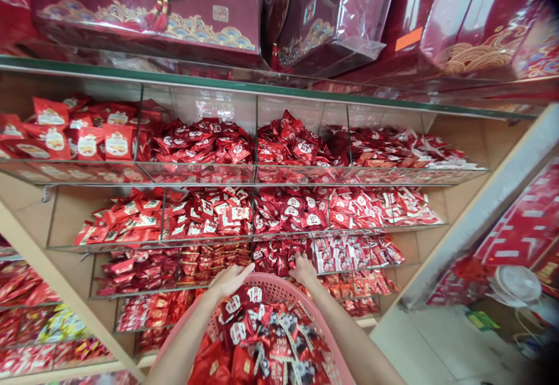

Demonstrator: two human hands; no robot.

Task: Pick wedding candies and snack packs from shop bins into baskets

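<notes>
A pink plastic basket (321, 306) is below my hands, filled with red candy packets (244, 321), some with black-and-white patterns. My left hand (231, 280) is at the basket's far left rim, fingers stretched forward and nothing seen in them. Past the far right rim reaches my right hand (304, 269), its thumb and fingers apart at the front of a shelf bin. Dark red packets (275, 257) fill that bin, next to white-and-red packets (338, 254) on its right. Whether the right fingertips touch a packet is unclear.
Clear dividers split the stepped shelves into bins of red packets (213, 213). A glass shelf edge (262, 88) runs above, carrying large maroon gift boxes (100, 6). At right, a wooden side panel (493, 163) borders the tiled floor (428, 344), with a white round object (517, 283) beyond.
</notes>
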